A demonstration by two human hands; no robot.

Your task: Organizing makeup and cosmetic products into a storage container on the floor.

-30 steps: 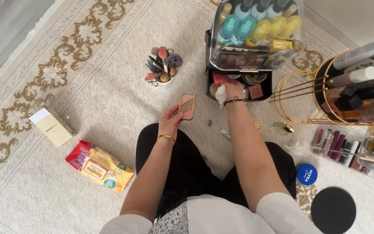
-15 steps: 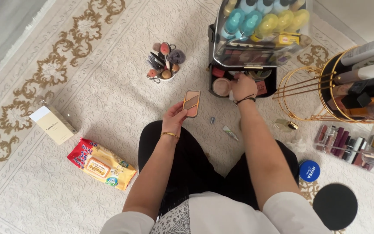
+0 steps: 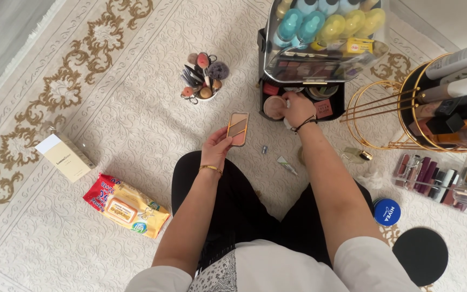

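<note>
I sit on a cream patterned carpet. My left hand (image 3: 215,149) holds a flat rectangular palette (image 3: 238,128) with brown and beige shades, raised above my knee. My right hand (image 3: 298,107) reaches into the open lower drawer of a black cosmetic organizer (image 3: 304,103), fingers closed around a small round item that I cannot make out, beside a round peach compact (image 3: 273,107). The organizer's clear domed top (image 3: 325,38) holds blue and yellow egg-shaped sponges.
A cup of makeup brushes (image 3: 202,81) stands left of the organizer. A gold wire rack with bottles (image 3: 449,103) and a clear lipstick tray (image 3: 433,176) are at right. A wet-wipes pack (image 3: 127,205), a cream box (image 3: 64,157), a blue tin (image 3: 387,211) and a black disc (image 3: 420,255) lie around me.
My right hand has moved deeper into the organizer's drawer, beside the round compact. My left hand keeps the palette in about the same spot.
</note>
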